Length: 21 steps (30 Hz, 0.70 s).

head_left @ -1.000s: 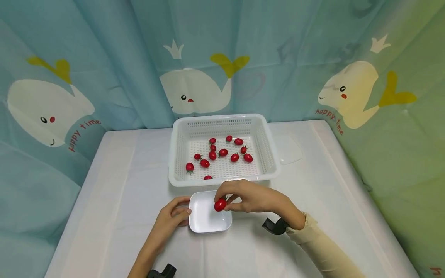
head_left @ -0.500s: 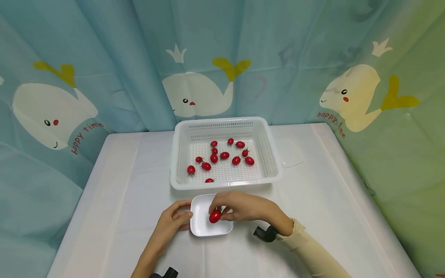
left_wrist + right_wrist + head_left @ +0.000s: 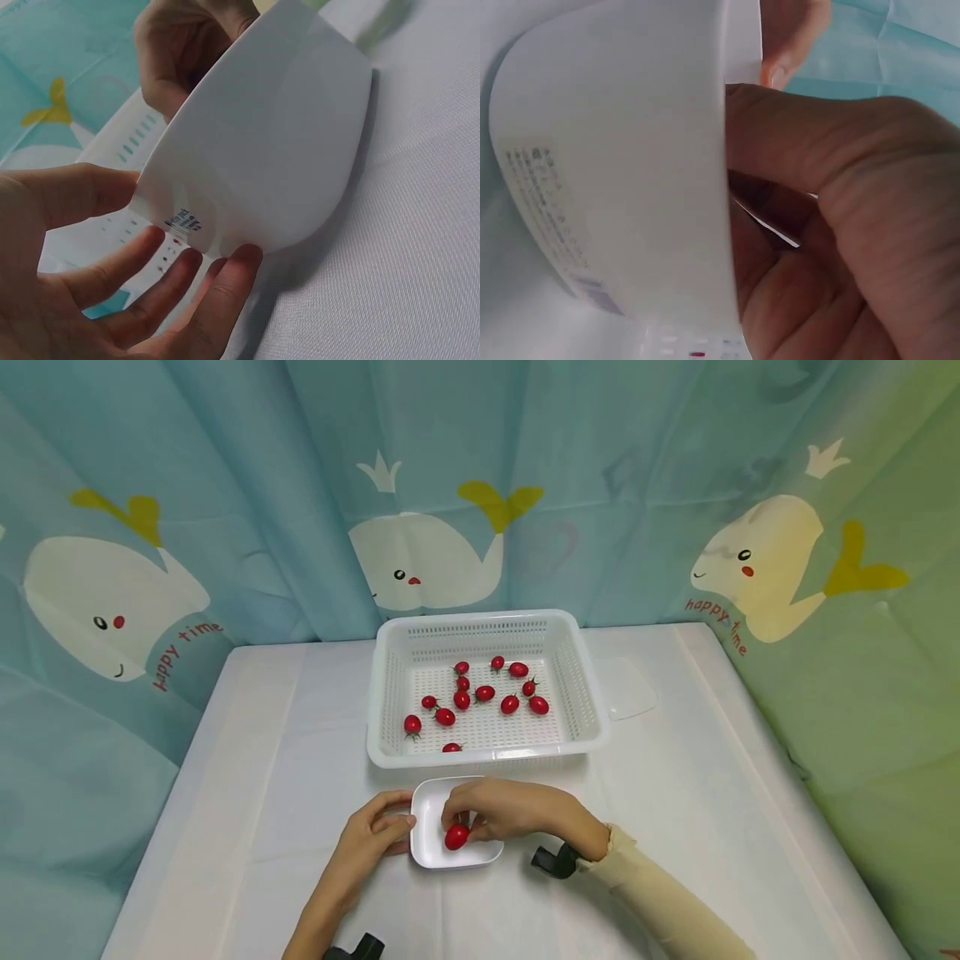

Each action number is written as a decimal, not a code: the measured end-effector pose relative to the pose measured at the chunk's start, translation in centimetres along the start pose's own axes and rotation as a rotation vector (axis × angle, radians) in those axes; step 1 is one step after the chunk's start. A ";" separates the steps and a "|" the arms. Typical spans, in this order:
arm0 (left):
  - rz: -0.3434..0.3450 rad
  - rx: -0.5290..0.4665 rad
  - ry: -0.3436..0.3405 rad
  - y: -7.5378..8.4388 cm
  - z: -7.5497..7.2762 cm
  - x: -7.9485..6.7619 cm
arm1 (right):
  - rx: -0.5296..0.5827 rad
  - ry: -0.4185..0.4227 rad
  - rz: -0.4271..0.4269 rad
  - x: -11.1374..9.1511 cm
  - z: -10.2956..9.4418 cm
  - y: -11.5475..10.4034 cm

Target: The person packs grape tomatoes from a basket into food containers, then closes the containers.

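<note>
Pinching tomato point(image 3: 457, 837), lower centre of frame: right hand point(image 3: 498, 808); left hand point(image 3: 370, 833) grips dish point(image 3: 429, 814). Probably light, slick, bruisable; hold gently by sides

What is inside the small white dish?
A red tomato, held by the right hand. That hand covers part of the dish; what lies beneath cannot be seen.

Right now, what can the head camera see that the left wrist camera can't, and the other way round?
Only the head view shows the held red tomato and printed white crowns. Only the left wrist view shows dark printing on the outside of the white dish. Both show the dish, basket, curtain and hands: left hand and right hand.
</note>
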<state>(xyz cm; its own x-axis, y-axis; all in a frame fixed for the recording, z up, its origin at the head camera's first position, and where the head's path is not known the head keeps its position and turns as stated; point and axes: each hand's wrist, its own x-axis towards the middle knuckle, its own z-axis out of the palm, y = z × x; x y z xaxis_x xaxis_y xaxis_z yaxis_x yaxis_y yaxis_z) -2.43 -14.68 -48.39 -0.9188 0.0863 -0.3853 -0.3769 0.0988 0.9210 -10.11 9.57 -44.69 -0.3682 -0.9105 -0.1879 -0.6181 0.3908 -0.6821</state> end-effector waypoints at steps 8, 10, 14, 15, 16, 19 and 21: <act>0.001 -0.001 -0.009 0.1 0.0 0.0 | -0.089 -0.025 -0.009 1.1 0.3 -0.1; 0.001 -0.008 -0.011 0.1 0.0 0.0 | -0.105 -0.029 -0.003 1.3 0.3 -0.1; 0.002 -0.017 -0.015 0.0 0.1 0.0 | -0.129 -0.036 0.000 1.6 0.4 -0.2; 0.002 -0.018 -0.017 0.0 0.0 0.0 | -0.132 -0.037 -0.001 1.6 0.5 -0.2; 0.002 -0.018 -0.018 0.0 0.0 0.0 | -0.137 -0.037 -0.001 1.7 0.5 -0.2; 0.003 -0.017 -0.019 0.0 0.0 0.0 | -0.149 -0.040 -0.007 1.9 0.5 -0.1; 0.005 -0.017 -0.017 0.0 0.0 0.0 | -0.155 -0.045 -0.014 2.0 0.5 0.0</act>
<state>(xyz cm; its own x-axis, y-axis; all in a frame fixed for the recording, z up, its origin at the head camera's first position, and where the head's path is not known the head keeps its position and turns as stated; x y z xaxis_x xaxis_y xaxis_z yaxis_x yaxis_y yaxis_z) -2.42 -14.69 -48.42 -0.9188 0.1035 -0.3810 -0.3739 0.0816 0.9239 -10.48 7.64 -45.46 -0.3294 -0.9198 -0.2131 -0.7239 0.3909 -0.5684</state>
